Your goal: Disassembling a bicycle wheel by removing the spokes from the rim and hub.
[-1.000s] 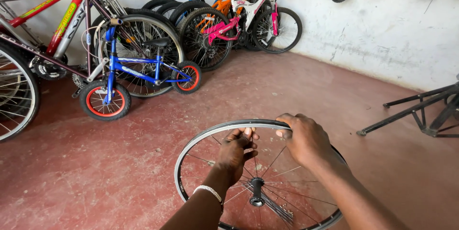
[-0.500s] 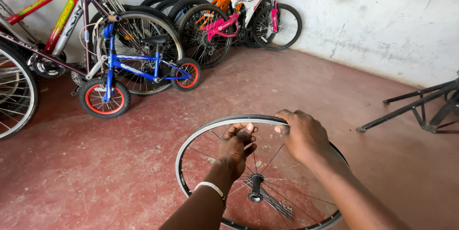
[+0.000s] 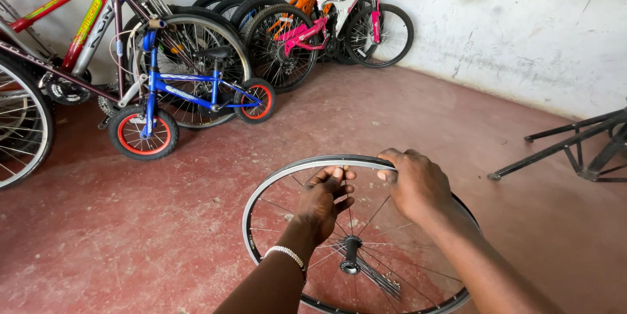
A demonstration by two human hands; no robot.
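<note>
**Bare wheel rim held at top edge, both hands on the far arc**

Bicycle wheel [image 3: 356,235] upright-ish on the red floor [image 3: 163,222], tilted back toward the camera, no tyre fitted. Hub [image 3: 351,254] below and slightly nearer than both hands; axle pointing roughly along the line of sight, so rim plane faces the viewer.

Right hand [image 3: 418,187] closed over the top of the rim, fingers wrapped across the outer edge, thumb side inward. Firm grip, carrying the wheel's balance.

Left hand [image 3: 323,200] inside the rim circle, just below the top arc, fingers pinched together at a spoke near where it meets the rim. Whether holding a small tool or only the spoke: cannot tell, too small. Beaded bracelet [image 3: 285,255] on that wrist.

Key relation: hands close together, almost touching, both at the rim's far top; left one nearer the spokes, right one nearer the rim edge. Spokes run down and toward the body from the pinch point to the hub.

Around: small blue bike [image 3: 179,89] leaning at left, row of larger bikes behind, dark metal stand [image 3: 575,144] at right, well apart.
</note>
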